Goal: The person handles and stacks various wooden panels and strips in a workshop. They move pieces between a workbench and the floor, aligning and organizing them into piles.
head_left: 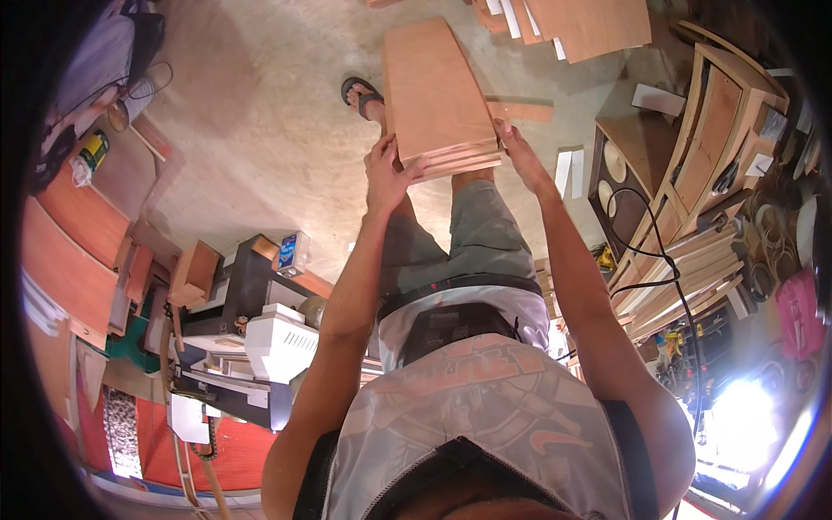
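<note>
Between my hands is a stack of plywood boards [440, 91], several pieces deep, longer than wide and narrower at the far end. Its near ends sit slightly uneven, showing pale layered edges. My left hand [389, 176] is closed on the near left corner, thumb along the stacked ends and fingers against the side. On the near right edge my right hand [520, 154] is closed too, its fingers partly hidden by the boards. The stack is held out in front of my legs and covers one foot; the other, in a black sandal [360, 92], shows left of it.
More cut panels [598, 26] lie on the floor at the far right. A wooden cabinet [719, 130], a speaker box [628, 165] and a black cable [672, 260] are on the right. Boards and a white slotted box [282, 344] crowd the left.
</note>
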`<state>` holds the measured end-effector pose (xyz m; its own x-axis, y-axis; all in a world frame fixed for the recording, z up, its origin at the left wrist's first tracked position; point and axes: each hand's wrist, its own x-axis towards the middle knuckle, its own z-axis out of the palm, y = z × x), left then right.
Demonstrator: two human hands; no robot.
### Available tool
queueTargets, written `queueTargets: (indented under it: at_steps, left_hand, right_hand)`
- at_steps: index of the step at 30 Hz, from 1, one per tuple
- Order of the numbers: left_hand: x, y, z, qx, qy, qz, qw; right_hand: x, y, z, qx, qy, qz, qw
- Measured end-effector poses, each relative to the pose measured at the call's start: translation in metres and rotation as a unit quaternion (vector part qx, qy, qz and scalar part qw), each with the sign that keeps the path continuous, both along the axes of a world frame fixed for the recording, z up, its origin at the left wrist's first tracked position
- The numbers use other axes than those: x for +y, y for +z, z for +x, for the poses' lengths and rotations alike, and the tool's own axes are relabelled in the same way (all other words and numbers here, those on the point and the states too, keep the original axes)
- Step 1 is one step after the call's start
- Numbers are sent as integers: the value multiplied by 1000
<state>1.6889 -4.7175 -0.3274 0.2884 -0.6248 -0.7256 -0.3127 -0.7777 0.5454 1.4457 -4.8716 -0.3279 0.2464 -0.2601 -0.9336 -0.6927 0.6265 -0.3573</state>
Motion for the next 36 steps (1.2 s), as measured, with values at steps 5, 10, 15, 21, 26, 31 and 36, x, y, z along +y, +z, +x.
queueTargets:
  at_steps: [5,10,15,21,26,31,36]
  left_hand:
    - [-1,-2,-11,102,167,-27,980]
    - [-21,-6,15,-5,37,-123,992]
    - [-72,-4,51,18,119,-110,987]
    - [-130,15,93,37,127,-6,991]
    - [-146,14,111,100,125,19,987]
    - [-181,12,139,27,83,107,990]
    - [-217,-6,170,62,108,96,988]
  right_hand:
    - [-1,0,0,-33,-60,-14,998]
    - [-15,9,16,-80,-111,-39,990]
    - [-42,1,39,-104,-70,-105,986]
    - [-72,-13,91,-73,-74,-261,960]
    - [-84,-8,118,-78,-116,-263,955]
    - [-63,-20,101,-38,-60,-285,956]
    - [-24,3,62,-1,15,-277,961]
